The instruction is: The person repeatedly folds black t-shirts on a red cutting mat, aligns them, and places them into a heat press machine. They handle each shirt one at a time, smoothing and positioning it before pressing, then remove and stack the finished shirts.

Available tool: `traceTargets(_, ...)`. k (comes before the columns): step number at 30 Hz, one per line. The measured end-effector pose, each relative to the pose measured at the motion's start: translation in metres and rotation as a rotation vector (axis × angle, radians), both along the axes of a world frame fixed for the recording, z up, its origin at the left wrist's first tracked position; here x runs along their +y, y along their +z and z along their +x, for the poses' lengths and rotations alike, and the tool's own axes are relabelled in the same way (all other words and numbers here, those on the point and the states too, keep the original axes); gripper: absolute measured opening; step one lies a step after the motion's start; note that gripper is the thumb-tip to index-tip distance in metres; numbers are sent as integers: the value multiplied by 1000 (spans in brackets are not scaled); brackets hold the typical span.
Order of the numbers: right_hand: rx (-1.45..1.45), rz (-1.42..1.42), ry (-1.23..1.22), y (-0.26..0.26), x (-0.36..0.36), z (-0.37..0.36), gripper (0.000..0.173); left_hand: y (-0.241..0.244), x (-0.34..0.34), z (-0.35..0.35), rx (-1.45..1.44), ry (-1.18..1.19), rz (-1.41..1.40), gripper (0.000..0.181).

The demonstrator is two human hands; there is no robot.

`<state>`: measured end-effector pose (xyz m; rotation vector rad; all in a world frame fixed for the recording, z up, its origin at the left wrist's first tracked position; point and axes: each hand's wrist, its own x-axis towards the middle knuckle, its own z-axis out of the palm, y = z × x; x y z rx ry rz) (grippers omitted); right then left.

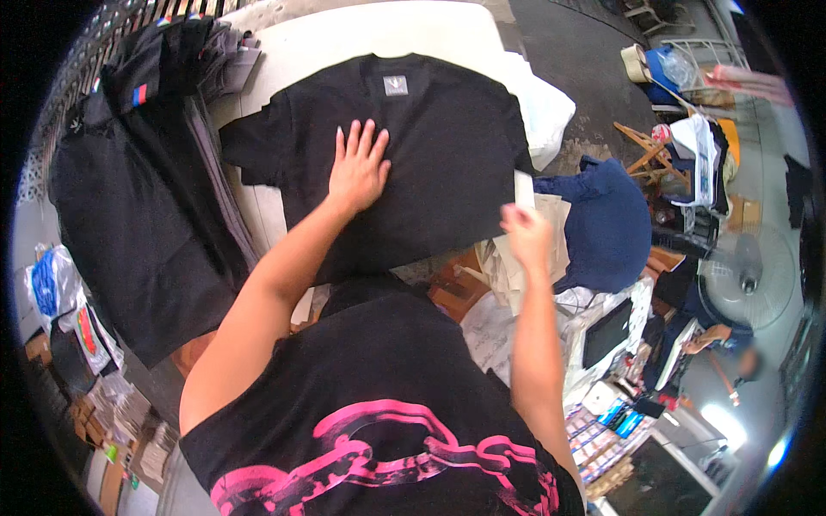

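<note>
A black short-sleeved T-shirt (445, 161) lies spread out on a white table (387, 29), its neckline away from me and its hem towards my body. Inside the neckline shows a grey label (395, 85) bearing a print. My left hand (359, 169) rests flat on the upper part of the shirt, fingers slightly apart. At the shirt's lower right edge is my right hand (530, 233), its fingers curled and blurred. Whether it pinches the fabric cannot be made out. Beneath and beside that hand are beige paper or card sheets (497, 267).
Dark garments (148, 213) are piled along the left. On the right are a navy cloth bundle (606, 226), a fan (748, 277) and a wooden folding stand (652, 155). White cloth or plastic (548, 109) hangs over the table's right edge. Another person's hand (706, 338) shows at far right.
</note>
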<state>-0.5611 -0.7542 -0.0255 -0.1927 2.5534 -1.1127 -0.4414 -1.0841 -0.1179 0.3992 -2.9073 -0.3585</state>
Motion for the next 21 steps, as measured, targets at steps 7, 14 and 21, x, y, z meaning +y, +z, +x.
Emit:
traceTargets(7,199,86,476,-54,-243,-43,14,24,12,20,4,158,275,52)
traceTargets(14,-3,305,390,-61,-273,-70,29,-2,-41,-35,109,78,98,47)
traceTargets(21,-80,432,396,-46,-291,-75,37,-7,-46,-33,123,31,56,47)
